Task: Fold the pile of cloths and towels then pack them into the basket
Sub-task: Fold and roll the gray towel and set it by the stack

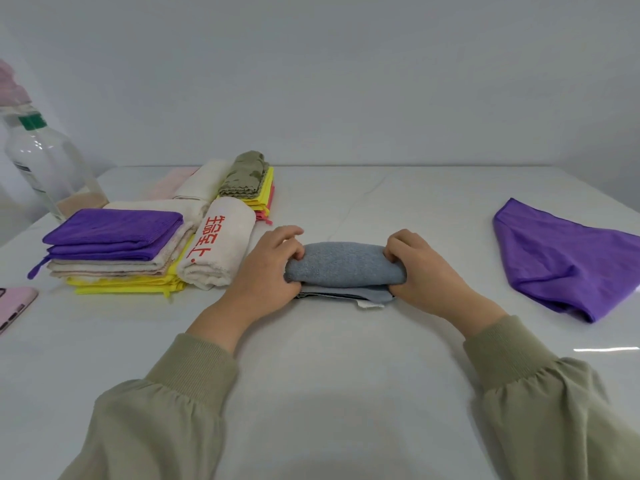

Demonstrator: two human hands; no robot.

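Both hands are on the grey towel (346, 261) at the middle of the white table (346, 375). The left hand (268, 271) grips one end, fingers curled over the top of the roll, and the right hand (424, 268) grips the other end the same way. The thumbs are hard to make out, tucked low against the fabric. Under the rounded bulk between the hands, flat layers of the same towel poke out toward the person, with a small white tag at the edge. How many layers there are is unclear.

Well out past the right hand lies a purple cloth (568, 261), loose and unfolded, its outer corner cut off by the frame edge. Just beside the left hand sits a white rolled towel (218, 247) with red characters. It touches a stack of folded cloths (114, 268) topped by a folded purple one. Further beyond that hand, a second pile carries an olive cloth (246, 173) on top. A clear bottle (41, 161) and a pink phone (14, 306) sit far out to the left hand's side — both partly cropped.
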